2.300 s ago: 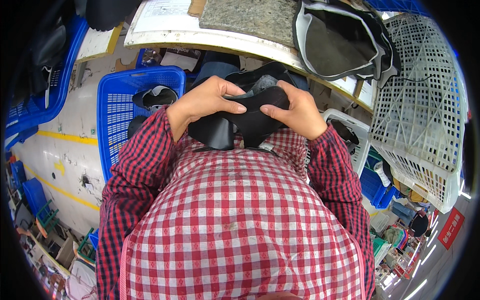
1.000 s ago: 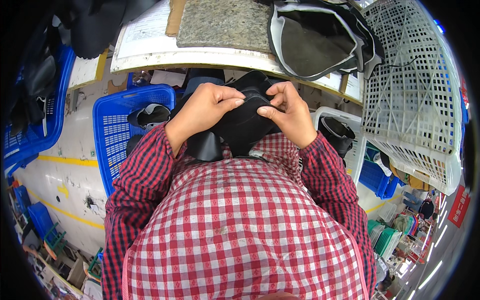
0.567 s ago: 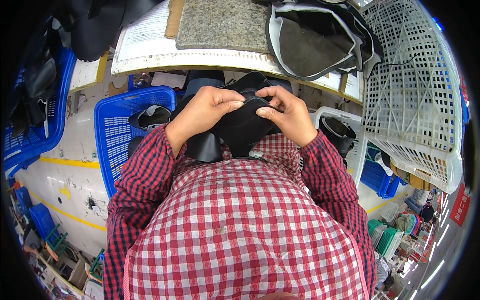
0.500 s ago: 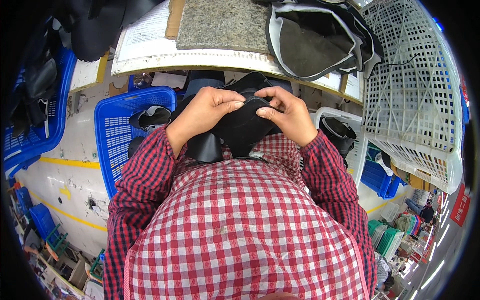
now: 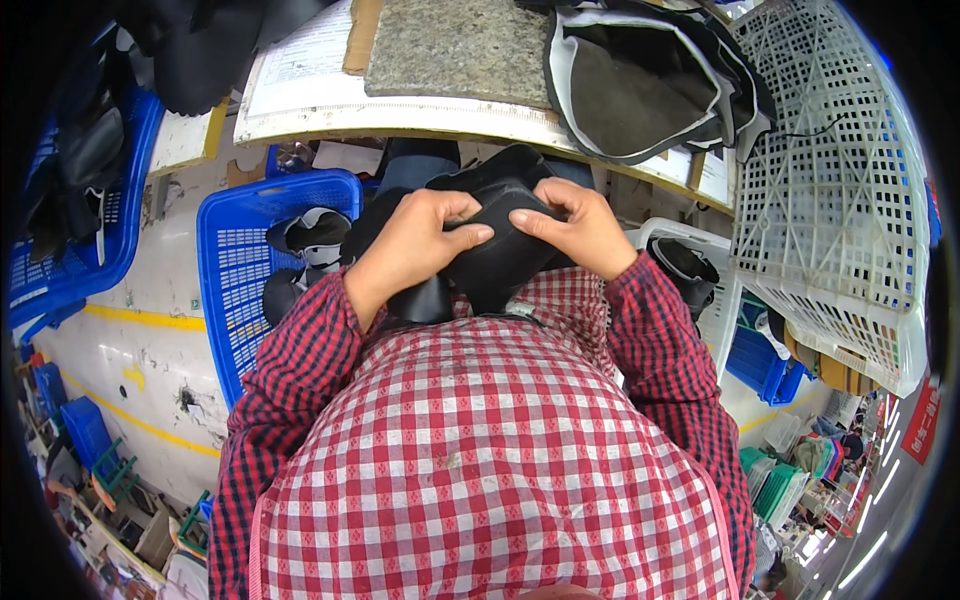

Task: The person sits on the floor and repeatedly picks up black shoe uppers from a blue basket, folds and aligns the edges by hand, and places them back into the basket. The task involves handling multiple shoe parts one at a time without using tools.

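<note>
Landmark for all entries: the black fabric piece (image 5: 495, 245), held at chest height just below the desk edge.

Item 1. Left hand (image 5: 415, 250). Sits on the left flank of the black fabric piece; grip clenched on it, thumb laid across the top and pointing toward the other hand.

Item 2. Black fabric piece. Soft, dark, folded over itself between both hands, its lower part hanging against the red checked shirt (image 5: 490, 450). Handling judgement: the fold probably holds best if both thumbs press close together at the seam and the cloth is kept taut; a slack pinch would likely let the layers slide apart.

Item 3. Right hand (image 5: 580, 225). On the right flank of the piece; grip closed on its upper edge, fingertips nearly meeting the left thumb.

Surface and room.
- Blue crate (image 5: 250, 270), left of the piece, on the floor, holding dark and white parts.
- Desk (image 5: 400, 110), above the piece, white-edged, carrying a grey mat (image 5: 450, 45) and a dark, pale-rimmed fabric shell (image 5: 640, 80) toward the right.
- White crate (image 5: 700, 290), just right of the piece, with dark items inside.
- White lattice basket (image 5: 830, 190), far right, tilted.
- Floor (image 5: 130, 330), pale with yellow lines, lower left.
</note>
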{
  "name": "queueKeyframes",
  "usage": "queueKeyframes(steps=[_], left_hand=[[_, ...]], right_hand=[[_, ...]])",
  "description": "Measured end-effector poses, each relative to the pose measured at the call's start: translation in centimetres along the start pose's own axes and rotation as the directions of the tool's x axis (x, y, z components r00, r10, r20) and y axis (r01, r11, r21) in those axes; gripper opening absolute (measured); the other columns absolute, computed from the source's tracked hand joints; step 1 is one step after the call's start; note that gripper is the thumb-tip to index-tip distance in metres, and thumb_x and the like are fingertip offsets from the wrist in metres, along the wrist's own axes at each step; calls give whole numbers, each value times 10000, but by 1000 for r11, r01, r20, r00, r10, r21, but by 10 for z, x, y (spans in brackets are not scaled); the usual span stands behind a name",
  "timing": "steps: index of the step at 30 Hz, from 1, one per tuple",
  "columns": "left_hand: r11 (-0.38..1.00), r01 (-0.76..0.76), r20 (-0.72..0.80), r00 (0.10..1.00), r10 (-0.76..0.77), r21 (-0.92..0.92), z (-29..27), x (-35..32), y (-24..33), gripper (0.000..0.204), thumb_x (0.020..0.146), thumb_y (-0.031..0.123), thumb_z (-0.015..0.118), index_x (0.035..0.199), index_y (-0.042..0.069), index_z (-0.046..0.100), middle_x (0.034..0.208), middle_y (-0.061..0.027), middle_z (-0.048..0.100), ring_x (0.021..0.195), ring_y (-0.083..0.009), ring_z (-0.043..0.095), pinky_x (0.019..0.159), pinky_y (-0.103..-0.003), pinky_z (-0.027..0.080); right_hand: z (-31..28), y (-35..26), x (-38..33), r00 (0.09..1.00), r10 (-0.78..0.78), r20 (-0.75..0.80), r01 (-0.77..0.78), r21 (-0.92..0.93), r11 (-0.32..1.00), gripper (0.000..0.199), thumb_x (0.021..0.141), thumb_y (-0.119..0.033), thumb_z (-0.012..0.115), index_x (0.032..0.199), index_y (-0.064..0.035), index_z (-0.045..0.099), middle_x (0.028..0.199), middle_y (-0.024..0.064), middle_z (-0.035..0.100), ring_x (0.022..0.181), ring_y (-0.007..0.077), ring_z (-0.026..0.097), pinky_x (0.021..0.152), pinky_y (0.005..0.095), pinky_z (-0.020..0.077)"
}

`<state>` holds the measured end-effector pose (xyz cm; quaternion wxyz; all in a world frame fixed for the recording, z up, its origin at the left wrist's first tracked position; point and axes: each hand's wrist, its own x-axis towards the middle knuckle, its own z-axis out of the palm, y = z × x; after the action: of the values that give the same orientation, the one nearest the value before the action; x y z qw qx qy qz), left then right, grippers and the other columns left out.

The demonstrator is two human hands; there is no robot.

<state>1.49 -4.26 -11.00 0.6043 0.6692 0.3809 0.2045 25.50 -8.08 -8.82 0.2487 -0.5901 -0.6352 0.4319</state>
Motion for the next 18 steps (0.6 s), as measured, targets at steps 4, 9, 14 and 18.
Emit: queueKeyframes(steps=[4,9,14,18], left_hand=[[969,27,124,992,4,-246,-14,-1,-23,89,880,31,800,941,-14,753,903,-14,717,835,-86,649,802,-254,529],[970,31,-18,999,-37,-241,-14,-30,-48,172,822,-7,826,988,-4,783,987,-18,674,971,-131,639,877,-284,521],[951,16,-151,986,-66,-310,-20,-44,-18,180,812,27,871,969,-3,789,1023,-49,679,908,-151,657,823,-266,531],[924,-378,-341,862,375,59,-59,-54,61,144,762,17,882,854,4,772,973,-65,690,897,-167,657,799,-291,519]], right_hand=[[-5,2,-2,981,50,190,-72,108,992,350,871,-259,841,1124,-35,750,960,142,771,883,214,746,827,347,570],[3,-3,-9,988,-52,149,45,49,998,386,893,-290,821,1168,-36,728,1013,149,771,954,236,750,874,353,561],[-11,-49,-19,978,-155,143,179,-180,967,308,901,-270,824,1043,-17,721,884,134,716,807,273,707,749,364,540],[-53,-109,-33,925,-373,-66,369,-65,927,249,885,-205,834,979,-6,719,821,118,674,719,265,659,666,342,516]])
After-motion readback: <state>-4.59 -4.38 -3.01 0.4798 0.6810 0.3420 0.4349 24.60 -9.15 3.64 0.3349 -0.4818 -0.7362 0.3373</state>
